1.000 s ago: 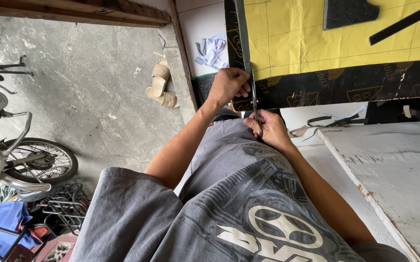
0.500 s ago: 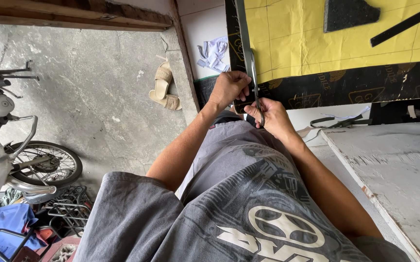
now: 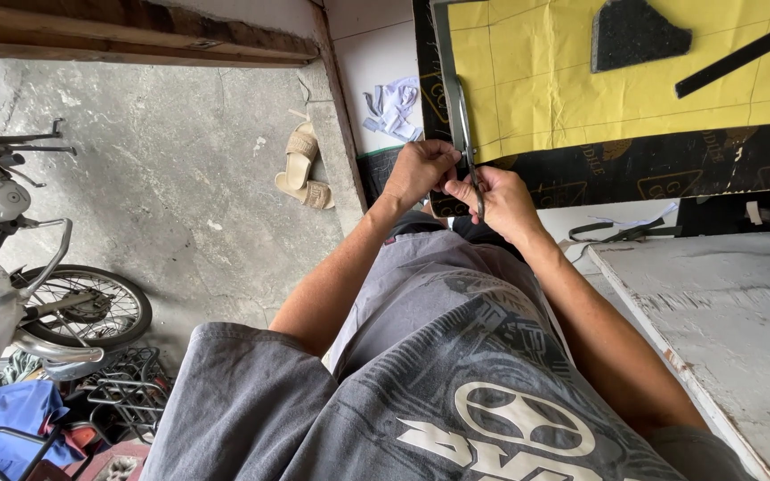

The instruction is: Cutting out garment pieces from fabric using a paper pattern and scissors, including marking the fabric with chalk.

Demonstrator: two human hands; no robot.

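My left hand and my right hand meet in front of me, just above my lap, both closed on a thin dark strip that runs up from my fingers along the left edge of the yellow sheet. The left hand's fingers are curled and pressed together on the strip at its lower part; the right hand pinches it just below, thumb against forefinger, with the strip's end poking down past my knuckles. It looks like a narrow metal or rubber band, though it is too slim here for me to be sure which. The two hands touch each other at the fingertips.

The yellow sheet lies flat on a black patterned board, and it is marked with faint grid lines. On it rest a dark grey, rough-edged piece and a long black bar lying at a slant. To my right stands a whitish, scuffed tabletop, with some dark straps lying beyond its far corner.

To my left, on the concrete floor, lies a pair of tan sandals near a wooden post. A crumpled white scrap lies on the tiles beside the board. Further left stands a motorbike, its spoked wheel turned towards me.
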